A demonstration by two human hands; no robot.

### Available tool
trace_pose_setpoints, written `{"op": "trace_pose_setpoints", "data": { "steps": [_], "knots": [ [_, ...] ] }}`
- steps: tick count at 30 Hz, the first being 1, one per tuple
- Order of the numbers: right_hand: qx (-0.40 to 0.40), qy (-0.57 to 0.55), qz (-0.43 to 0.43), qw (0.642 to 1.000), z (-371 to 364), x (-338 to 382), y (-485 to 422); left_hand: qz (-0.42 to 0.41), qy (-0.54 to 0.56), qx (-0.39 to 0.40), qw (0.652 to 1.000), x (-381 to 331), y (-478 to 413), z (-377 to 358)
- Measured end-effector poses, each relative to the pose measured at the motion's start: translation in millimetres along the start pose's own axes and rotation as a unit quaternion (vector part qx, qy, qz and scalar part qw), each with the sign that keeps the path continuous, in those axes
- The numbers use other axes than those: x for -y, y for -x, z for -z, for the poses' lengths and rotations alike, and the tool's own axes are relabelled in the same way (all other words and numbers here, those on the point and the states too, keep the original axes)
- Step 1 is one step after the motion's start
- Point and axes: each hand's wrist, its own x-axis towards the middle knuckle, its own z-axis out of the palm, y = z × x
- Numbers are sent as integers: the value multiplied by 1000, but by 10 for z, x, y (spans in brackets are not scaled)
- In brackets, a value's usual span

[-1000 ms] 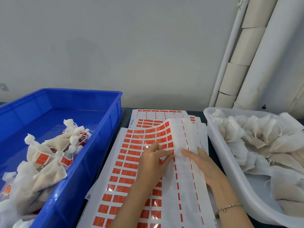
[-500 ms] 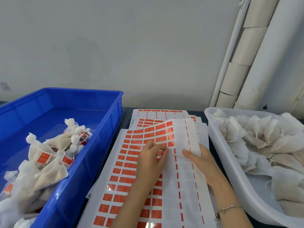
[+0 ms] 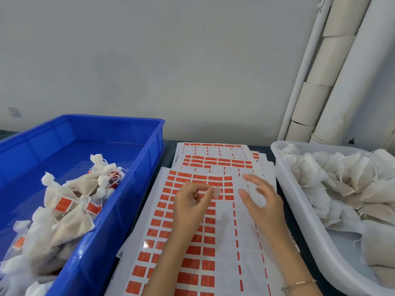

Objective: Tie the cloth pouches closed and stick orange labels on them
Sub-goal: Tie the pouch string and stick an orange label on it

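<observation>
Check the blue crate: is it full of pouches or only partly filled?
Partly filled. In the blue crate, tied pouches pile at the near side; the far floor is bare blue.

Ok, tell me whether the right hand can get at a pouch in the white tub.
Probably yes: the right hand hangs open beside the white tub, whose pouches lie uncovered, nothing between. The left hand pinches a label.

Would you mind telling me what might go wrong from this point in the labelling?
1. The left hand pinches what looks like a peeled label by one edge only. The free part may curl and stick to itself or to the hand.
2. The right hand hovers open above the label sheets, which lie loosely fanned. A brush from either hand could shift them.
</observation>
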Motion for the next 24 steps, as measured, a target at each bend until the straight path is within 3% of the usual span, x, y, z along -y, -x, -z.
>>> {"op": "trace_pose_setpoints", "data": {
  "steps": [3, 6, 10, 13, 19, 24],
  "knots": [
    [102, -26, 11, 994, -73, 84, 39, -35, 5, 74, 997, -4, 44, -19],
    [102, -36, 13, 994, -82, 67, 52, -52, 28, 124, 990, -24, 79, 7],
    [63, -81, -21, 995, 13, 26, 5, 29, 155, 160, 974, -106, 66, 49],
    [86, -146, -38, 985, 56, 52, -9, 88, 235, 182, 951, -134, 47, 90],
    [253, -121, -57, 958, -76, 86, 34, 64, 248, 182, 949, -104, 43, 78],
    [235, -160, -86, 955, -64, 47, 25, 26, 153, 156, 976, -20, 38, 18]
  ]
}}
